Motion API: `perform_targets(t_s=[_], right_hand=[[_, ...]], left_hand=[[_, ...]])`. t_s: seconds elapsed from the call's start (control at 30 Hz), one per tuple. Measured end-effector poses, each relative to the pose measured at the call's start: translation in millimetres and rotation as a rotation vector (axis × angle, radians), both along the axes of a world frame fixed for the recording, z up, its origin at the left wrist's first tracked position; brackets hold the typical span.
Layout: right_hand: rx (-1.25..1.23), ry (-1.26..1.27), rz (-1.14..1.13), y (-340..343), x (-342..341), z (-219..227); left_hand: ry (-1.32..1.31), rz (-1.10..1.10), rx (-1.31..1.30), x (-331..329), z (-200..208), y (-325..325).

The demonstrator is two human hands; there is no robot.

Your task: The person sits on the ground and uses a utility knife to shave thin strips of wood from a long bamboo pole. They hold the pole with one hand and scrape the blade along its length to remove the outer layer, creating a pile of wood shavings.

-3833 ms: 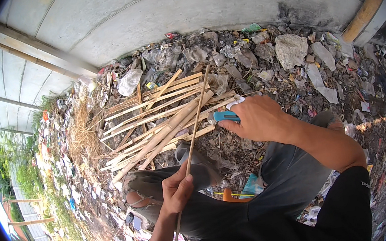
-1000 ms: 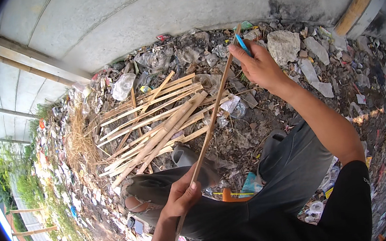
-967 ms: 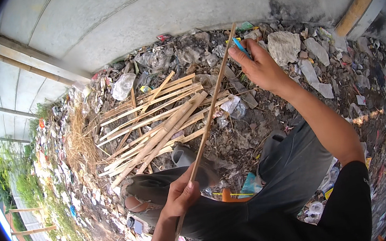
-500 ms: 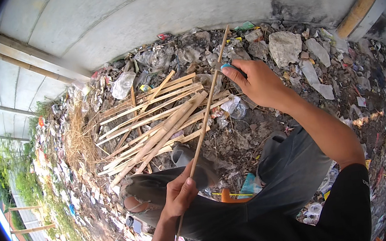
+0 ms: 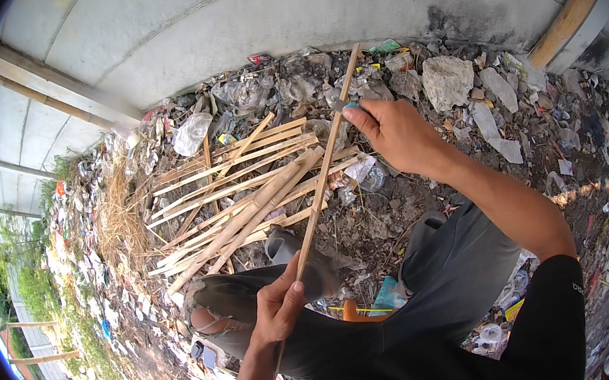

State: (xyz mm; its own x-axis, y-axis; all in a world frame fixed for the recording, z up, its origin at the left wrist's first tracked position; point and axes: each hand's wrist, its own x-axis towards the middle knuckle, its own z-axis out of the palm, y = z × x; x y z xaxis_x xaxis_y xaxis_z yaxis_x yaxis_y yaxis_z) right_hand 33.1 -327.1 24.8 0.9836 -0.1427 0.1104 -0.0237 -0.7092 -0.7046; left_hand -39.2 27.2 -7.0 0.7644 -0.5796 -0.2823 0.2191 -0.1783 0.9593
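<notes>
A long, thin bamboo strip point(image 5: 325, 169) runs slantwise in front of me, from near my lap up toward the wall. My left hand point(image 5: 280, 301) is closed round its lower part, above my left thigh. Near the strip's far end, my right hand point(image 5: 395, 131) grips a knife point(image 5: 352, 106) with a teal handle, most of it hidden by the fingers. The knife's grey blade lies across the strip. Below and to the left of the strip, a pile of split bamboo strips point(image 5: 246, 208) rests on the ground, some wider than others.
Litter and plastic scraps cover the ground up to a grey concrete wall point(image 5: 263, 22). A large pale stone point(image 5: 448, 82) lies at far right. An orange object point(image 5: 356, 312) shows between my legs, and dry straw point(image 5: 120, 218) lies left of the pile.
The held strip has turned so that a broader face shows. My right hand and the knife have shifted slightly; my left hand keeps its grip on the lower part.
</notes>
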Motion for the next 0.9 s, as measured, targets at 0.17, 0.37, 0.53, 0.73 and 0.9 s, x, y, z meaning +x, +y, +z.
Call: perform_targets(t_s=[0.17, 0.37, 0.53, 0.73, 0.9], right_hand=[[-0.031, 0.035, 0.044, 19.0, -14.2, -3.6], [0.012, 0.006, 0.237, 49.4, -42.3, -16.7], [-0.009, -0.012, 0.06, 17.9, -4.9, 1.6], [-0.062, -0.156, 0.16, 54.2, -39.1, -23.0], [0.01, -0.052, 0.091, 33.8, -19.7, -1.4]], left_hand=[[0.011, 0.008, 0.017, -0.9, 0.6, 1.3], [0.057, 0.03, 0.005, 1.8, 6.2, -5.4], [0.004, 0.028, 0.04, 1.6, 2.5, 1.1], [-0.028, 0.04, 0.041, 0.5, 2.8, -2.4], [-0.03, 0.019, 0.04, -1.3, 3.7, 2.3]])
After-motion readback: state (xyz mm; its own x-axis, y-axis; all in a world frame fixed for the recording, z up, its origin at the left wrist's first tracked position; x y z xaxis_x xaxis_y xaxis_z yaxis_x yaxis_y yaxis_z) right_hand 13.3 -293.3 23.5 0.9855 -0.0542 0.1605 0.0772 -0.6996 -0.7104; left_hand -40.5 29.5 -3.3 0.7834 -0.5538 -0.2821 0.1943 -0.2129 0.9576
